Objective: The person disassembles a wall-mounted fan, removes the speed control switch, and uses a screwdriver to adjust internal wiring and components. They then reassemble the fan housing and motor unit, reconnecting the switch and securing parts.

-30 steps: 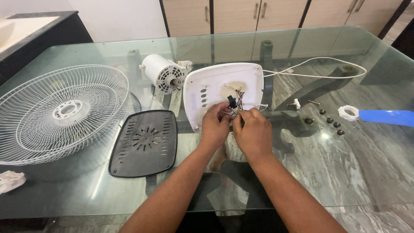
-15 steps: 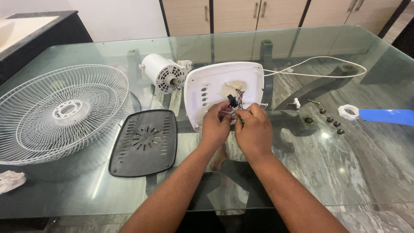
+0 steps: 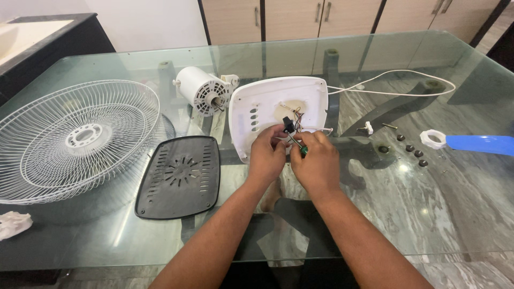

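- Glass worktop [image 3: 439, 214] with fan parts all over.
- My left hand [image 3: 267, 156] pinches the small black wired part [image 3: 289, 126] over the upturned white plastic fan base [image 3: 267, 109].
- My right hand [image 3: 317, 163], fingers clenched, grips the green-handled screwdriver [image 3: 301, 149].
- White wire fan guard [image 3: 75, 139] and black vented plate [image 3: 179, 175] lie left.

Two bare forearms enter from bottom edge of frame, no sleeves visible up to frame edge. Left hand [image 3: 266, 156] bare: no glove, no ring, no watch or band seen at wrist. Right hand [image 3: 316, 163] likewise bare, wrist unadorned. Fingers short-nailed where visible; most fingertips hidden from camera. No markings or bandages visible on either arm.
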